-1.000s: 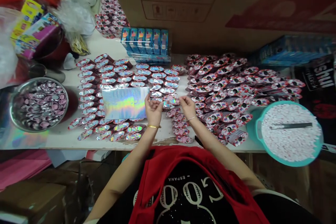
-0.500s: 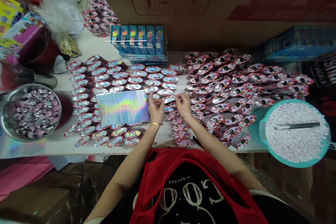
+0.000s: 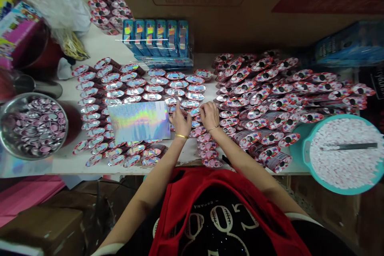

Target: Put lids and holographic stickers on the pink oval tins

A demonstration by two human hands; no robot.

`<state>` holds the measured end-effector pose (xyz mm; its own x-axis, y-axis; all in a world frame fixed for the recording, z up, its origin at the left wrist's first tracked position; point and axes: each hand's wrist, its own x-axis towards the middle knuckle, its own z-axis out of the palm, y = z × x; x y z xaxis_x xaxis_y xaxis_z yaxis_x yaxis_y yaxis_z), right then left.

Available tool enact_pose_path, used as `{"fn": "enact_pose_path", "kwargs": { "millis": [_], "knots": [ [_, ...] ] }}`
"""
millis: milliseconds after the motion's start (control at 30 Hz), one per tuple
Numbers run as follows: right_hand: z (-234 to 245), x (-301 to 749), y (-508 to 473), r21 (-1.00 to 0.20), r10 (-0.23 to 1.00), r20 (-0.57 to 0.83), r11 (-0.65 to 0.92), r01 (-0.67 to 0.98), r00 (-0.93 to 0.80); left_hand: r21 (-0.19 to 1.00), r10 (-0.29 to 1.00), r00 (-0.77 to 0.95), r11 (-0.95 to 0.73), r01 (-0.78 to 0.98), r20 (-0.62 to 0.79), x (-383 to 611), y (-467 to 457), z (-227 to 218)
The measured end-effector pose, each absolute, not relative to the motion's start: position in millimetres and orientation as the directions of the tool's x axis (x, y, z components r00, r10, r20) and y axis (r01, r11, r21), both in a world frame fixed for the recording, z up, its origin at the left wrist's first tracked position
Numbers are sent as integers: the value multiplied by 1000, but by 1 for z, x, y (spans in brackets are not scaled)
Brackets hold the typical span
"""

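My left hand and my right hand are down close together on the white table, fingers curled onto small foil-topped oval pieces at the end of the rows. What the fingertips pinch is too small to name. A holographic foil sheet lies flat on the rows, its right edge against my left hand. Rows of foil-topped oval pieces spread left and behind the hands. A heap of red oval packets with black dots lies just right of my right hand.
A metal bowl of pink and silver discs sits at the left edge. A teal bowl of white bits with tweezers stands at the right. Blue boxes stand at the back against cardboard. Bags and a colourful box crowd the far left.
Both hands, raised with a small foil piece between them, have dropped forward onto the row of oval pieces. The view has shifted slightly; the foil sheet stays in place.
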<state>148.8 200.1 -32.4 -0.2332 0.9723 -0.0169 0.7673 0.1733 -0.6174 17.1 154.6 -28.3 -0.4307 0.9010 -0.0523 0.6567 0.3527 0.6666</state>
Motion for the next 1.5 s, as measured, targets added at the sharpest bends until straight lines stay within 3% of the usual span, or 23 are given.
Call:
{"fn": "enact_pose_path", "kwargs": {
  "millis": [133, 233, 300, 400, 467, 533, 633, 800, 967, 1067, 1133, 1200, 1333, 1500],
  "knots": [
    [-28, 151, 203, -703, 983, 6, 135, 698, -184, 648, 909, -417, 310, 696, 14, 10, 158, -19],
    [-16, 152, 197, -777, 988, 37, 124, 618, -153, 746, 935, -339, 155, 648, 100, 7, 156, 1],
    [-6, 154, 186, -864, 999, -5, 15, 504, -39, 847, 947, -306, 81, 526, 99, 10, 150, 17],
    [5, 159, 165, -936, 960, -264, -279, 215, 94, 962, 948, -310, 144, 230, -68, 21, 136, 31],
    [7, 163, 154, -899, 900, -433, -435, 45, 47, 967, 924, -312, 250, 51, -222, 28, 128, 31],
    [5, 169, 148, -862, 862, -506, -505, -51, 8, 937, 883, -319, 344, -65, -346, 35, 124, 24],
    [0, 177, 151, -873, 871, -487, -484, -59, 64, 896, 821, -360, 414, -158, -443, 41, 127, 12],
    [1, 180, 160, -900, 879, -425, -435, 0, 215, 880, 787, -399, 383, -280, -470, 44, 142, 13],
    [2, 177, 156, -863, 863, -504, -500, -74, 43, 838, 765, -368, 403, -368, -529, 44, 147, 12],
    [-5, 180, 155, -902, 902, -424, -429, 51, 83, 869, 775, -398, 406, -283, -492, 45, 146, 3],
    [-9, 184, 156, -913, 953, -284, -302, 275, 105, 917, 815, -426, 383, -111, -392, 46, 144, -3],
    [-10, 188, 159, -840, 991, -126, -135, 525, 53, 926, 868, -426, 346, 152, -255, 47, 143, -7],
    [-13, 192, 163, -609, 997, -1, 66, 790, -83, 739, 923, -373, 317, 595, -96, 48, 142, -12],
    [-18, 189, 163, -474, 989, -17, 121, 872, -146, 558, 938, -330, 331, 761, -107, 47, 144, -18]
  ]
}}
